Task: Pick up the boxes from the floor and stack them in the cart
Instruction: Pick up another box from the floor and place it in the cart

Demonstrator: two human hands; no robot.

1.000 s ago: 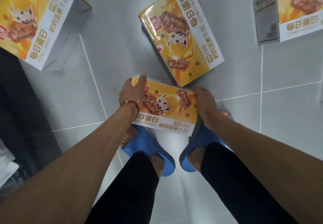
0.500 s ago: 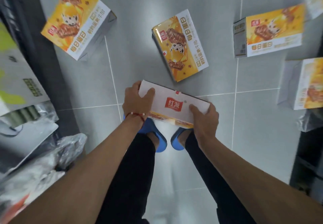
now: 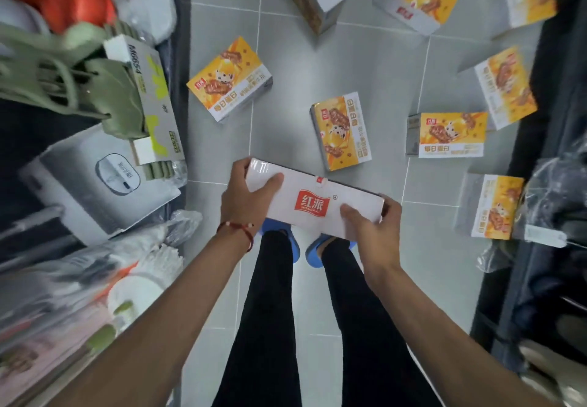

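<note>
One box (image 3: 313, 205) gripped at both ends above the blue slippers (image 3: 293, 247)
Its long axis runs side to side: left hand (image 3: 246, 197) curls round the left end, right hand (image 3: 373, 227) round the right. More boxes (image 3: 341, 131) lie on the floor (image 3: 222, 152) ahead of the slippers; no cart shows

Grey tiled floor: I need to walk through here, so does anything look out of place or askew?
Yes: orange-and-white cardboard snack boxes lie scattered on the grey tiled floor at mismatched angles, some on edge. The left hand and right hand grip one white-faced box.
</note>
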